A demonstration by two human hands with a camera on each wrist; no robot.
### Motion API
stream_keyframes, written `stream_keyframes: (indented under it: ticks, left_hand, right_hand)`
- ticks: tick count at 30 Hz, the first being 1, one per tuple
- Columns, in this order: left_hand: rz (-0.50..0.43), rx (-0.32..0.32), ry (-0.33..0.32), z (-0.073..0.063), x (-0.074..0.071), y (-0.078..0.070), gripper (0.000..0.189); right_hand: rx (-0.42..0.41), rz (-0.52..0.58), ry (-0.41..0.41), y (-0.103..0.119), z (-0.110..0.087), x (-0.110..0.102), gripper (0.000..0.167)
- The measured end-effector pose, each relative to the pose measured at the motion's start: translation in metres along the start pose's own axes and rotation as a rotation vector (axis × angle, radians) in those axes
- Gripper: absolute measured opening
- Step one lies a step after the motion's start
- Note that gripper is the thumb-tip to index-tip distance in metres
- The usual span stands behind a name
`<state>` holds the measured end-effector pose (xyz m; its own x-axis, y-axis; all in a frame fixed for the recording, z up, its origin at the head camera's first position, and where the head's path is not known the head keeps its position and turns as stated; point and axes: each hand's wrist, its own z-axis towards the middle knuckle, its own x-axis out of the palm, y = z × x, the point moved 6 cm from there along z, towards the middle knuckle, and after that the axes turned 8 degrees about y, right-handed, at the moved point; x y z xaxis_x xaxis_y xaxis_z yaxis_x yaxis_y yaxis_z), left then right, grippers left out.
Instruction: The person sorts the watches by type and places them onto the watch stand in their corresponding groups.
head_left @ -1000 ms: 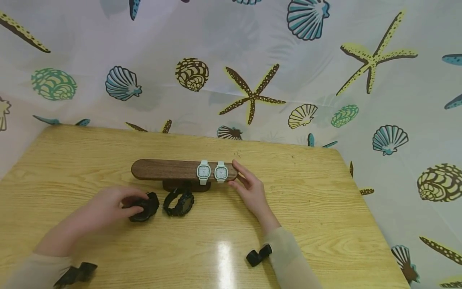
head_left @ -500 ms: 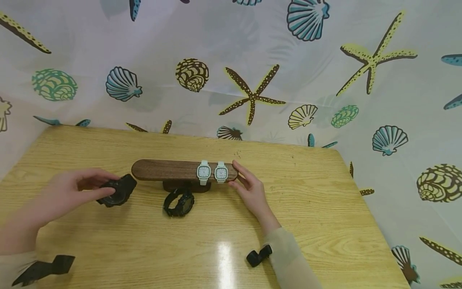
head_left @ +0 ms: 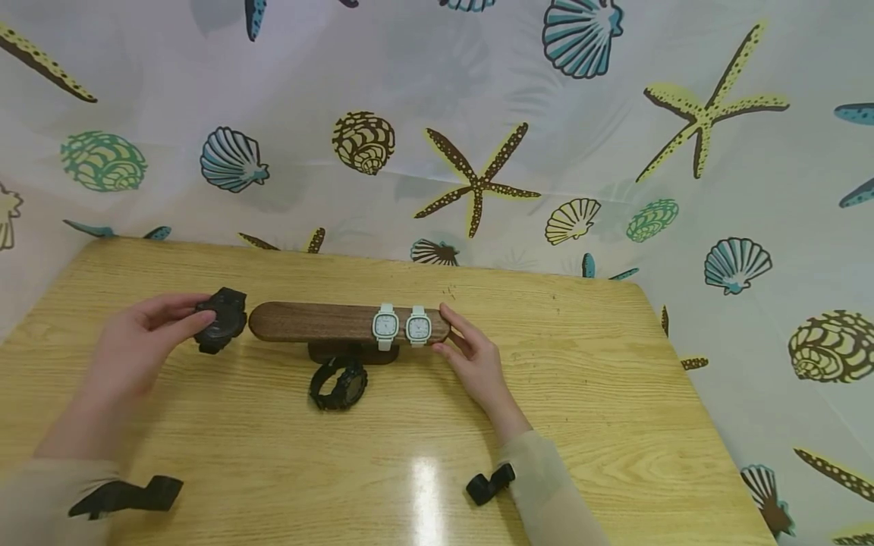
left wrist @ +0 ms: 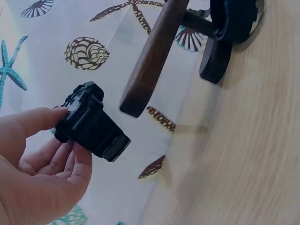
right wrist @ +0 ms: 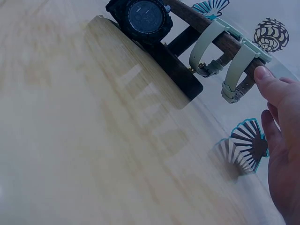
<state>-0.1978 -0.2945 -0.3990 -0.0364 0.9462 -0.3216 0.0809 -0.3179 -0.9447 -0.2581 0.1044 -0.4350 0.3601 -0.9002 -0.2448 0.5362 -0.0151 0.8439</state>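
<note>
The watch stand (head_left: 314, 322) has its dark base on the tabletop (head_left: 580, 409), its long wooden bar running crosswise above. Just beyond the bar's left end, and apart from it, the left hand (head_left: 130, 345) holds a black watch (head_left: 223, 321) off the tabletop. Its fingers grasp that watch in a pinch, thumb against the dial side and the others curled behind and beneath (the left wrist view shows the strap end sticking out free, toward the stand). The left forearm slants up from in front of the stand on its left side, the hand leaning inward.

At the stand's right end, the right hand (head_left: 478, 364) reaches up with its forearm slanting in from the front right. Thumb and forefinger grip the tip of the bar between them.

Two pale green watches, the inner one (head_left: 385, 324) and the outer one (head_left: 418, 327), are strapped side by side round the bar near that end. A second black watch (head_left: 351, 385) stands on its side just in front of the base. Behind the stand hangs a shell-printed cloth (head_left: 287, 193).
</note>
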Motion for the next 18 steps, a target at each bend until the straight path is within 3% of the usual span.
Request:
stream_keyframes:
  ticks: [5,7,11,18]
  left_hand:
    - [-0.428,0.012,0.022,0.007,0.015,0.011,0.026]
    - [-0.544,0.02,0.024,0.008,0.019,0.014,0.022]
    - [-0.61,0.044,0.02,0.01,0.026,0.016,0.019]
    - [-0.559,0.027,0.004,0.012,0.031,0.017,0.021]
  right_hand:
    - [-0.003,-0.001,0.006,0.006,0.0,0.002,0.054]
    - [-0.007,-0.007,0.006,0.007,0.0,0.002,0.054]
    - [0.001,-0.01,0.007,0.008,0.0,0.002,0.054]
    - [0.003,-0.016,0.01,0.007,0.0,0.0,0.054]
